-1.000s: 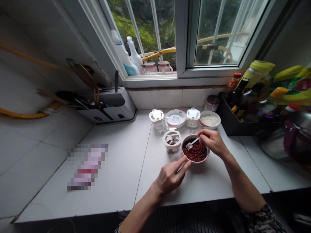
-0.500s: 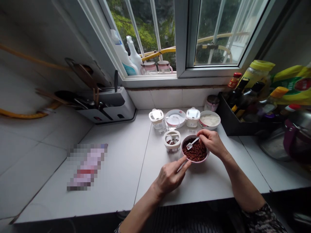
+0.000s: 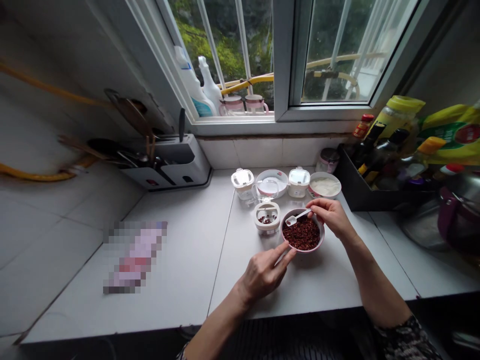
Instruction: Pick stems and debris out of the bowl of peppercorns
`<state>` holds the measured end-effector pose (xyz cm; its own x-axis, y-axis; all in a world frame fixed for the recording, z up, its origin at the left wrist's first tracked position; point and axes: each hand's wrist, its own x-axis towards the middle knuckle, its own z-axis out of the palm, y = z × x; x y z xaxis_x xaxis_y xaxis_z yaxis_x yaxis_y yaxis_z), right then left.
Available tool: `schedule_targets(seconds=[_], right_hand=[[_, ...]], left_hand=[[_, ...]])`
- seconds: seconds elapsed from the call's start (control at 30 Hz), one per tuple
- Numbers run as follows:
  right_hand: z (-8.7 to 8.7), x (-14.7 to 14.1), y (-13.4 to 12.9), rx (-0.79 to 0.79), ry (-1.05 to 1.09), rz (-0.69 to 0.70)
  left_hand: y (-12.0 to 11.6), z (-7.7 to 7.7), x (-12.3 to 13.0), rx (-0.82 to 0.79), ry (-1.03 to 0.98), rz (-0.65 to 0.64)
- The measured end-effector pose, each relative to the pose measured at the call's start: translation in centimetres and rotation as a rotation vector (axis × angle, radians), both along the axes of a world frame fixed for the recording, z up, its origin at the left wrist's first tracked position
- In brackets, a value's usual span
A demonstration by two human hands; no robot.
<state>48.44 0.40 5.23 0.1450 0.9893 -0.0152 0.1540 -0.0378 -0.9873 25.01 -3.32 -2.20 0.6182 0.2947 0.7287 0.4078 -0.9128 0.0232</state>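
A pink-rimmed bowl (image 3: 303, 236) of dark red dried bits stands on the white counter. My right hand (image 3: 332, 216) pinches the handle of a small white spoon (image 3: 294, 219), whose scoop is over the bowl's upper left part with a little something in it. At the bowl's lower left rim rest the fingertips of my left hand (image 3: 267, 270), steadying contact with two fingers stretched out. Just left of the bowl is an open clear jar (image 3: 266, 220) with a cream rim and a few red bits inside; its clear lid is tipped back.
Behind stand two white-lidded jars (image 3: 243, 181) (image 3: 298, 179), a white dish (image 3: 272, 183) and a bowl of white stuff (image 3: 324, 186). A black box of bottles (image 3: 378, 195) is at right, a utensil holder (image 3: 176, 167) at back left, a blurred pink packet (image 3: 137, 257) at left.
My right hand has lifted the spoon slightly up out of the red bits. My left hand stays at the bowl's rim. The view has shifted a little.
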Motion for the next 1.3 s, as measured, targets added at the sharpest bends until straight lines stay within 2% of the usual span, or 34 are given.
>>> schedule_targets(seconds=[0.17, 0.3, 0.4, 0.53, 0.63, 0.73, 0.8, 0.87, 1.07, 1.3], right_hand=[[0.0, -0.5, -0.5, 0.068, 0.028, -0.007], [-0.4, -2.1, -1.4, 0.154, -0.022, -0.024], [-0.8, -3.3, -2.0, 0.384, -0.231, -0.034], [-1.3, -3.9, -2.3, 0.745, -0.595, 0.147], [-1.0, -3.5, -2.3, 0.84, -0.699, 0.184], [-0.3, -2.7, -2.3, 0.802, -0.687, 0.052], [0.1, -1.9, -2.2, 0.725, -0.68, -0.045], [0.3, -1.2, -1.9, 0.633, -0.717, -0.085], [-0.3, -0.5, -1.1, 0.456, -0.866, -0.028], [-0.4, -0.7, -1.0, 0.333, -0.72, 0.052]], left_hand=[[0.0, 0.3, 0.1, -0.001, -0.008, -0.006], [0.0, 0.5, 0.1, 0.001, -0.018, -0.006], [0.0, 0.5, 0.1, 0.01, -0.016, -0.006], [0.0, 0.4, 0.1, 0.02, -0.015, -0.008], [0.0, 0.3, 0.1, 0.02, -0.019, -0.007], [0.0, 0.3, 0.1, 0.009, -0.003, 0.004], [0.0, 0.4, 0.0, 0.002, -0.001, 0.003], [-0.1, 0.4, 0.0, 0.001, -0.007, -0.004], [0.0, 0.2, 0.0, -0.007, 0.0, -0.003], [0.0, 0.0, -0.1, -0.002, 0.008, -0.006]])
